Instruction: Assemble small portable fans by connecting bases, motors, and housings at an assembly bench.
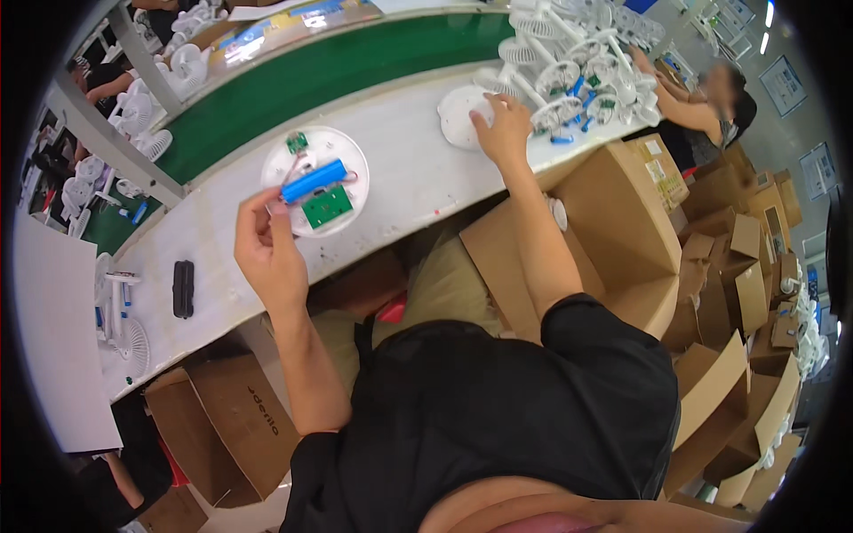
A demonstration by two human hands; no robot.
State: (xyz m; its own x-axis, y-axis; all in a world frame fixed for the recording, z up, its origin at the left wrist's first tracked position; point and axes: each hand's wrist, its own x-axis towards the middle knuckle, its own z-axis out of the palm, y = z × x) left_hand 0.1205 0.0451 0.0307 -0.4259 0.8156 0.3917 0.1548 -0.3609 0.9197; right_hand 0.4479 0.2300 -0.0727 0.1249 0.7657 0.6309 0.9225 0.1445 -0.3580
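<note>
My left hand point(269, 244) is closed at the left rim of a white round fan base point(354, 151), its fingertips by one end of a blue cylindrical battery point(313, 181). That base lies on the table with its inside facing up. A green circuit board point(327, 206) sits below the battery, and a smaller green board point(297, 142) is near the far rim, with thin wires between the parts. Farther right, my right hand point(505, 133) grips the right edge of a white round cover point(458, 117); its palm side is hidden.
A heap of white fans point(555, 75) with hanging batteries and boards stands at the far right. Behind the table runs a green conveyor belt point(355, 58). A black case point(183, 289) lies at left. Open cardboard boxes point(613, 222) stand close on my right; another person point(711, 107) sits beyond.
</note>
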